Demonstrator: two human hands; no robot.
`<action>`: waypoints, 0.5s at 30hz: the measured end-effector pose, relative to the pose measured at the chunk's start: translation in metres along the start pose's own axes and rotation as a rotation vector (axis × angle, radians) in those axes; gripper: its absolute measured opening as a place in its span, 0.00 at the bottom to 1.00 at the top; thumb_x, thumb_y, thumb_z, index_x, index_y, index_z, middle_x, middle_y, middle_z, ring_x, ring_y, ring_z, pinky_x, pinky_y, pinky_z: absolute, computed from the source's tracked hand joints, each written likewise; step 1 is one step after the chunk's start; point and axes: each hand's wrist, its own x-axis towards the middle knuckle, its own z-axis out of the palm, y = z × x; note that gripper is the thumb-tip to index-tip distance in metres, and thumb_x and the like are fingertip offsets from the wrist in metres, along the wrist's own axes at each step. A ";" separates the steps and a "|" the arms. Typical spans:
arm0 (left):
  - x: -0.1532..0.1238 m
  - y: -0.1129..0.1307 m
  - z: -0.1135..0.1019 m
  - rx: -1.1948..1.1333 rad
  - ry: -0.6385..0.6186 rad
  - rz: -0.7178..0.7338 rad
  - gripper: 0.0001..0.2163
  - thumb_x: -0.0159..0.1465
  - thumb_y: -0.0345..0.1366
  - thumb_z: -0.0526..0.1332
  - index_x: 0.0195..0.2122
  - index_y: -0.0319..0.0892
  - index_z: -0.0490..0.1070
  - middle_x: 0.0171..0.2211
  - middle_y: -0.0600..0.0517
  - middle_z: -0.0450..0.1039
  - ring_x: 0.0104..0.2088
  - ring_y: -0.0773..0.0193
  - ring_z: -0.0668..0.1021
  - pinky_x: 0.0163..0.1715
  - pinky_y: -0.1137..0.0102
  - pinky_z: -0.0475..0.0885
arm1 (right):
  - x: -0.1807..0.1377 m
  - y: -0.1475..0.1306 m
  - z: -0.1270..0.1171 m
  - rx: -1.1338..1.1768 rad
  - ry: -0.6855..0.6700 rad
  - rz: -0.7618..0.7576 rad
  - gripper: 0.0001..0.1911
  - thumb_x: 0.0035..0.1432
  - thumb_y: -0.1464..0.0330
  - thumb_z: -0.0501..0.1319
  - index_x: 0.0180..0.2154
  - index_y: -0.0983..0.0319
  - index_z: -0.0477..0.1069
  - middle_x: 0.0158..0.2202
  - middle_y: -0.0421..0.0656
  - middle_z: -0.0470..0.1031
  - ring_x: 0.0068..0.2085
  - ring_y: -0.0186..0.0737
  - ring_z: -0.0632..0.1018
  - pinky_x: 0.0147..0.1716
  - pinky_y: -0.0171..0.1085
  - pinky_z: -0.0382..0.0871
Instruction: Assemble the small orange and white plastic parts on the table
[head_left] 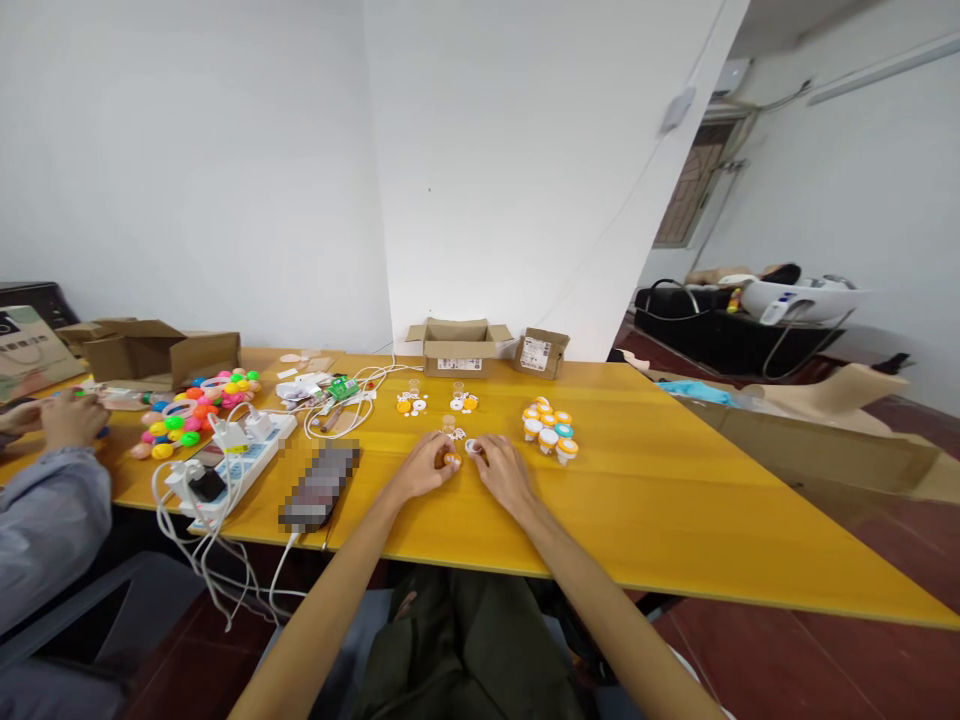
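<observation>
My left hand [426, 466] is closed around a small orange cap [452, 459] low over the table. Close beside it, my right hand [501, 468] pinches a small white round piece [472, 446]. Just beyond my fingers stands a clear plastic cup [448, 423], with small white bits [458, 434] lying near it. Farther back are two loose groups of orange and white discs, among them an orange disc [470, 403] and a white disc [419, 406], each group with a clear cup. To the right of my hands sits a cluster of capped cups [548, 438] with orange and teal lids.
An open cardboard box [461, 350] and a smaller carton [541, 353] stand at the back. On the left lie a phone [321, 487], a power strip [251, 465], cables and colourful balls [190, 421]. A co-worker's hands [71, 418] are at the far left.
</observation>
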 end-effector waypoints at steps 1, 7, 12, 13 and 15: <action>0.000 0.000 0.000 0.014 -0.003 0.002 0.02 0.60 0.33 0.62 0.33 0.44 0.70 0.36 0.51 0.72 0.41 0.59 0.73 0.48 0.65 0.69 | 0.000 0.001 0.001 -0.008 -0.002 -0.006 0.09 0.58 0.75 0.58 0.31 0.56 0.73 0.36 0.46 0.79 0.41 0.48 0.77 0.43 0.43 0.70; 0.000 -0.001 -0.001 0.087 -0.015 0.027 0.01 0.60 0.32 0.61 0.32 0.44 0.70 0.36 0.51 0.72 0.41 0.59 0.74 0.48 0.63 0.70 | 0.001 0.002 0.005 0.069 0.086 -0.132 0.10 0.61 0.75 0.57 0.37 0.57 0.75 0.44 0.47 0.77 0.47 0.47 0.76 0.49 0.44 0.70; 0.001 -0.005 0.000 0.102 -0.016 0.070 0.00 0.61 0.33 0.61 0.33 0.44 0.71 0.36 0.50 0.72 0.41 0.58 0.74 0.48 0.63 0.71 | 0.001 0.002 0.009 0.136 0.038 -0.233 0.09 0.61 0.76 0.59 0.35 0.57 0.75 0.43 0.45 0.75 0.46 0.45 0.76 0.48 0.44 0.71; 0.001 -0.005 0.000 0.101 -0.019 0.077 0.01 0.61 0.33 0.61 0.34 0.44 0.71 0.36 0.50 0.73 0.41 0.58 0.75 0.48 0.63 0.71 | 0.001 0.002 0.010 0.147 0.029 -0.244 0.09 0.61 0.75 0.59 0.35 0.57 0.75 0.44 0.46 0.75 0.46 0.45 0.76 0.48 0.44 0.71; 0.001 -0.006 0.001 0.092 -0.018 0.087 0.01 0.61 0.33 0.62 0.34 0.45 0.72 0.37 0.50 0.73 0.42 0.58 0.75 0.48 0.63 0.71 | 0.001 0.003 0.011 0.166 0.015 -0.259 0.07 0.62 0.74 0.60 0.35 0.57 0.75 0.44 0.46 0.75 0.46 0.45 0.76 0.48 0.44 0.72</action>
